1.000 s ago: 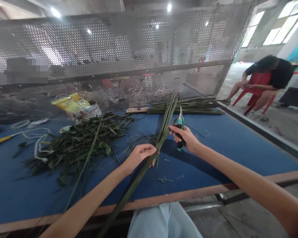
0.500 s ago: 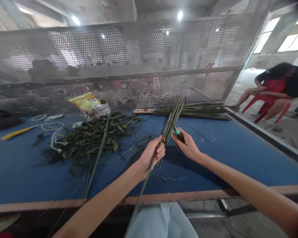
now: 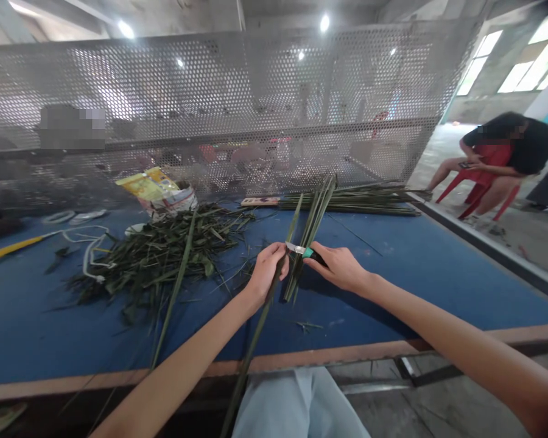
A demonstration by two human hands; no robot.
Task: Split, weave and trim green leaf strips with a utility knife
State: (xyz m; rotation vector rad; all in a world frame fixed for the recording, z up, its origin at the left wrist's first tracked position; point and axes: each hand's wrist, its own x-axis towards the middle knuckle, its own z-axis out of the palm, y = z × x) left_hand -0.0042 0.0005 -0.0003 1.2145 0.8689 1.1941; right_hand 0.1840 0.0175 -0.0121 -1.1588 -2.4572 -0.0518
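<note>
My left hand (image 3: 267, 269) is closed round a long green leaf strip (image 3: 257, 334), which runs from above my fist down past the table's front edge. A small knife (image 3: 298, 249) with a silver blade and a green-and-black handle is held in my right hand (image 3: 342, 267). Its blade points left and lies at the strip just above my left fingers; whether it cuts into the strip I cannot tell. Right behind my hands, a bundle of similar strips (image 3: 318, 210) lies slanted on the blue table (image 3: 383, 292).
A heap of leaf scraps (image 3: 164, 255) covers the left middle, with white cord (image 3: 91, 261) beside it. Behind it stands a container (image 3: 178, 199) with a yellow packet. More strips (image 3: 356, 202) lie along the perforated screen (image 3: 265, 91). A yellow-handled tool (image 3: 16, 248) lies far left; a person (image 3: 506, 146) sits at right.
My left hand has moved slightly left, drawing one strip apart from the bundle, which stays on the table. The knife has come left, its blade now at that strip.
</note>
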